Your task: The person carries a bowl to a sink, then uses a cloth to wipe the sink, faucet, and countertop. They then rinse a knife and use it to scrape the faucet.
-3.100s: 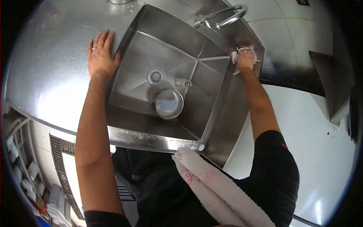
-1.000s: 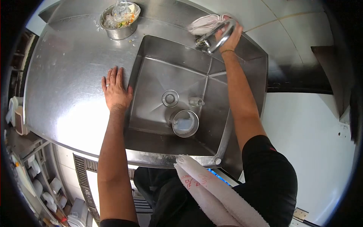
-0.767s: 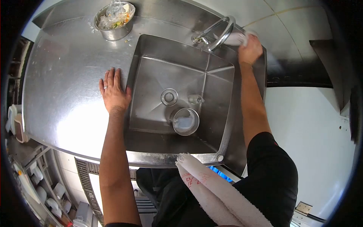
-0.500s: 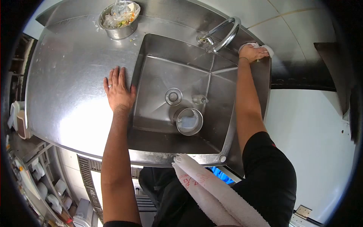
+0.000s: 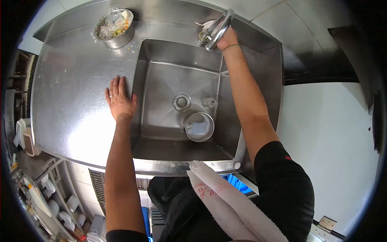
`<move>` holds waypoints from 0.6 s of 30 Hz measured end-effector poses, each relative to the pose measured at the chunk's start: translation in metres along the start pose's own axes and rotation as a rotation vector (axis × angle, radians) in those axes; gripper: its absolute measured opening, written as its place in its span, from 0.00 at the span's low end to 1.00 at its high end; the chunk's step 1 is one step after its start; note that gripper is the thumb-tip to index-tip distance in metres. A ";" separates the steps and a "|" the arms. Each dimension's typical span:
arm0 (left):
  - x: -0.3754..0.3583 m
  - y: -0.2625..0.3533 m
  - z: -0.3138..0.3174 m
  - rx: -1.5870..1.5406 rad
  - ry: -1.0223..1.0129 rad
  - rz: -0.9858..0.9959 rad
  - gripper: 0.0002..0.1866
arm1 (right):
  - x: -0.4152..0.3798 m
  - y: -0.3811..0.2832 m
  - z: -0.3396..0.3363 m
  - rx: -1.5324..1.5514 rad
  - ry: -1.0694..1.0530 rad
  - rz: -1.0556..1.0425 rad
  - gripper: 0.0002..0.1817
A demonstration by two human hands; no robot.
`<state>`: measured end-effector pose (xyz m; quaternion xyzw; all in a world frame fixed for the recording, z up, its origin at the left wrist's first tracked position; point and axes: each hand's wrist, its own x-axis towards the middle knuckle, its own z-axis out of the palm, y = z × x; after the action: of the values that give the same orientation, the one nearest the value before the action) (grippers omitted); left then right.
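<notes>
My left hand (image 5: 121, 102) lies flat on the steel counter (image 5: 80, 76), fingers spread, just left of the sink basin (image 5: 173, 76). Behind the curved faucet (image 5: 221, 31), my right hand (image 5: 228, 39) reaches to the back ledge; the faucet partly hides its fingers. A bit of white cloth (image 5: 208, 25) shows at that hand, pressed near the faucet base. Inside the basin are a round metal container (image 5: 199, 127) with something pale in it, a small clear object (image 5: 209, 103) and the drain (image 5: 182, 102).
A metal bowl (image 5: 121, 40) of food scraps and plastic film stands at the back left. A pale towel (image 5: 221, 193) hangs before my body, over the sink's front edge. Shelves with dishes (image 5: 52, 201) are at lower left; a white surface (image 5: 322, 141) lies right.
My right hand has moved left with the cloth, from the back right corner of the sink to behind the faucet. The view has shifted slightly; my left hand stays on the counter.
</notes>
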<state>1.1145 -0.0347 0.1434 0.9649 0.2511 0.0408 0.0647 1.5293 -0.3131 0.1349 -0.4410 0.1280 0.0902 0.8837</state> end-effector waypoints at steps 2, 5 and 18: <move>-0.001 0.002 0.002 0.008 -0.001 -0.004 0.44 | -0.021 -0.008 -0.014 0.016 -0.013 0.048 0.12; -0.001 0.003 0.005 0.002 0.010 0.001 0.44 | -0.041 -0.033 -0.067 -0.125 0.011 0.036 0.14; 0.000 0.001 0.000 0.044 -0.013 0.003 0.44 | -0.050 -0.085 -0.098 -2.031 0.578 -0.092 0.34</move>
<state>1.1153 -0.0354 0.1432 0.9668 0.2500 0.0288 0.0450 1.4908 -0.4445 0.1582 -0.9826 0.1813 0.0128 0.0385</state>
